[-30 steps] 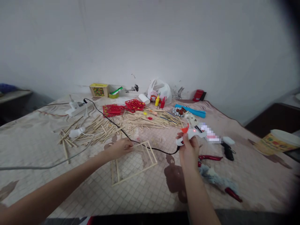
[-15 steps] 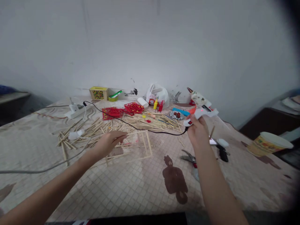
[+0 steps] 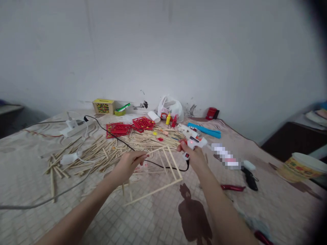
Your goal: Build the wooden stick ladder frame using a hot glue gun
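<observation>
My left hand (image 3: pixel 130 164) is closed on the near-left edge of a pale wooden stick frame (image 3: pixel 170 170), which tilts up off the tablecloth. My right hand (image 3: pixel 194 157) grips a white glue gun (image 3: pixel 192 137) with orange trim, its red light on and its nozzle pointing left and away, beside the frame's far right corner. The gun's black cord (image 3: pixel 122 141) runs left across the sticks to a white power strip (image 3: pixel 73 124).
A heap of loose wooden sticks (image 3: pixel 102 149) lies behind the frame, with red lattice pieces (image 3: pixel 130 127) beyond it. Red-handled pliers (image 3: pixel 233 187), a black object (image 3: pixel 249 177), a blue strip (image 3: pixel 204 130), small bottles (image 3: pixel 170 119), a white bag (image 3: pixel 170 107) and a paper tub (image 3: pixel 302 166) sit around.
My right hand has brought the glue gun down and left from its raised position to the frame. My left hand has closed on the frame and tipped it up.
</observation>
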Tool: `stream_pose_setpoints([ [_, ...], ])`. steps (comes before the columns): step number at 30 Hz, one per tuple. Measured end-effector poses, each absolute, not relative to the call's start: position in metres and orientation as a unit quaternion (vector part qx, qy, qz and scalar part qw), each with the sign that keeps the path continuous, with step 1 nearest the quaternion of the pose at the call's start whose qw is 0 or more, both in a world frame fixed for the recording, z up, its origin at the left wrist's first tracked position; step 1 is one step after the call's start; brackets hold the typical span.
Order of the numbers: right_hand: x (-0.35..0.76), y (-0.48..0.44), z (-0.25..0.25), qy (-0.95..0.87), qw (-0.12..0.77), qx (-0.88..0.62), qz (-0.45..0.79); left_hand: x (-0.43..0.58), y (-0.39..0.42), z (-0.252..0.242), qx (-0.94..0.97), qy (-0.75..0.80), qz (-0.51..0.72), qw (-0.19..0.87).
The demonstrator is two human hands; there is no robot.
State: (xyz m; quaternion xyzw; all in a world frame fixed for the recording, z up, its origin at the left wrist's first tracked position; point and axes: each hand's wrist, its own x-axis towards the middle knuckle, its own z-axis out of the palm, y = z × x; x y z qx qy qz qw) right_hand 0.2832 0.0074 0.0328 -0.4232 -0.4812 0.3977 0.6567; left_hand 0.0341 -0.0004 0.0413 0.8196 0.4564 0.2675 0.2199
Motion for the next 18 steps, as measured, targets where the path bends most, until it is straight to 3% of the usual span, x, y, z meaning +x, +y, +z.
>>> stream_pose_setpoints([
  [9,0.263,-0.013,0.019,-0.496,0.542,-0.535,0.417,0.029,0.005,0.026,0.823,0.472,0.257,0.183],
  [15,0.257,-0.013,0.009,-0.475,0.537,-0.552,0.426,0.030,0.007,0.021,0.856,0.439,0.247,0.121],
  [18,0.259,-0.012,0.005,-0.461,0.558,-0.542,0.428,0.019,0.008,0.021,0.839,0.443,0.302,0.096],
])
